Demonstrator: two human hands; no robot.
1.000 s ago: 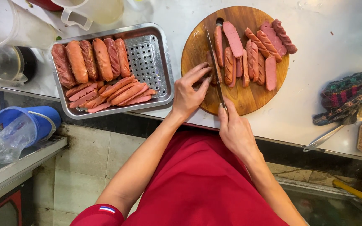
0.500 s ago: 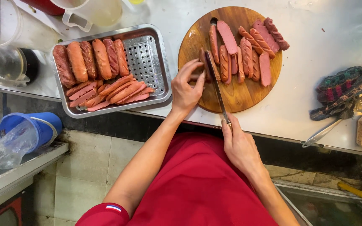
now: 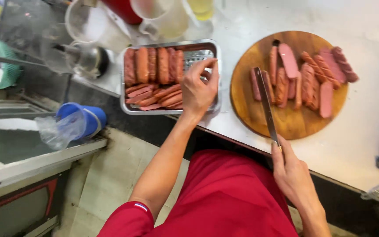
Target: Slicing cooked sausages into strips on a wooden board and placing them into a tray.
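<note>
sausages (image 3: pixel 154 66) in a steel tray (image 3: pixel 213 46), at ten o'clock of the round board (image 3: pixel 294 125)
left hand (image 3: pixel 200 90) over the tray, fingers loosely curled, holding nothing seen; right hand (image 3: pixel 292 175) grips a knife (image 3: pixel 266 105) lying across the board

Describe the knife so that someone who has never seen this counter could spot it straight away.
Find the round wooden cutting board on the white counter, right of the metal tray. The knife lies across its left part, its handle in the right hand. It is the only long, dark, narrow blade among the pink sausage pieces.
</note>
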